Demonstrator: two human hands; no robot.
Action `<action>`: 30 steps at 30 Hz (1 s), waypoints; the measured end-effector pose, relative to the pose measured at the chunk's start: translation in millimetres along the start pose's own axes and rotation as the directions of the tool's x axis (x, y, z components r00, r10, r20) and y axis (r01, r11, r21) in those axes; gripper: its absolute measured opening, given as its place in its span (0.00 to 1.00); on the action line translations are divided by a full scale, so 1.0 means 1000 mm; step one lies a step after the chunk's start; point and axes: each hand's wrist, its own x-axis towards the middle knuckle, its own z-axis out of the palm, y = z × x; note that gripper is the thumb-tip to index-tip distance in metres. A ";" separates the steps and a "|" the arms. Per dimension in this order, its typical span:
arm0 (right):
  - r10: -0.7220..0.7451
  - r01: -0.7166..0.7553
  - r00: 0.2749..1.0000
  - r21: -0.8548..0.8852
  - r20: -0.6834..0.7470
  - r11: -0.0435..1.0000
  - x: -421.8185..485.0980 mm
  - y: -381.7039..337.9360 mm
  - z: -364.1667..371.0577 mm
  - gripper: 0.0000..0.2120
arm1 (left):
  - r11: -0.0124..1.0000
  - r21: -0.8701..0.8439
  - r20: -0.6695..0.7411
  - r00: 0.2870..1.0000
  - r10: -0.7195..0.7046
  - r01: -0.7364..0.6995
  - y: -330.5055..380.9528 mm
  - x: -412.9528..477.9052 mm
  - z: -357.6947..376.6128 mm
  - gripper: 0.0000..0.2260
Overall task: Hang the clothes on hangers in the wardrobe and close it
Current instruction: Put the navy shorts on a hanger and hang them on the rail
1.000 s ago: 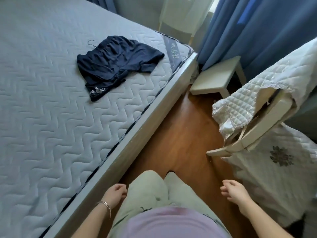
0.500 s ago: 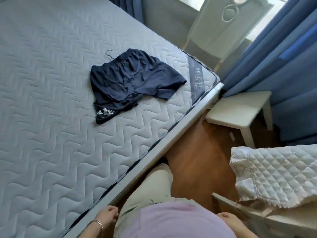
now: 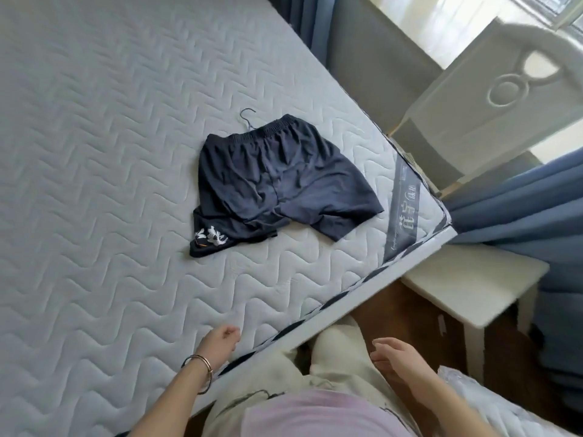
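Hovering empty by the near edge of the bed (image 3: 94, 184): left hand (image 3: 217, 342), fingers loosely curled; right hand (image 3: 397, 357), fingers relaxed. Dark shorts (image 3: 277, 181) on hanger (image 3: 248, 121) near the far corner; grabbing cloth alone could shed hanger.

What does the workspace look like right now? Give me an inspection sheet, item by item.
Surface: grey quilted mattress with wavy stitching.
Job's things: dark shorts lie flat on the mattress near its corner. A hanger hook sticks out at the waistband; the rest of the hanger is hidden. Wardrobe not in view.
Clutter: white quilted cloth at the lower right edge.
Hands: left hand, bracelet on its wrist, loosely curled over the mattress edge, holding nothing. Right hand relaxed and empty, beside the bed.
Cables: nothing seen.
Surroundings: white stool, blue curtains, white chair back, wooden floor.
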 end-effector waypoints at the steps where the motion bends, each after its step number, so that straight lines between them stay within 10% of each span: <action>1: 0.008 -0.007 1.000 -0.045 0.028 0.999 0.007 -0.013 -0.003 0.09 | 0.999 -0.030 0.001 0.999 -0.038 0.038 0.000 0.001 0.001 0.05; 8: 0.008 0.047 0.986 -0.325 0.164 0.945 0.082 -0.143 -0.022 0.08 | 0.995 -0.018 -0.092 0.990 -0.104 0.103 0.068 0.035 -0.002 0.05; 16: -0.306 0.379 0.925 -0.538 0.224 0.753 0.249 -0.354 0.023 0.09 | 0.956 0.280 -0.315 0.932 0.179 -0.089 0.203 0.227 -0.024 0.19; 30: -0.797 0.701 0.560 -0.643 0.228 0.308 0.403 -0.571 0.207 0.23 | 0.716 0.697 -0.603 0.573 0.554 0.041 0.203 0.416 -0.013 0.20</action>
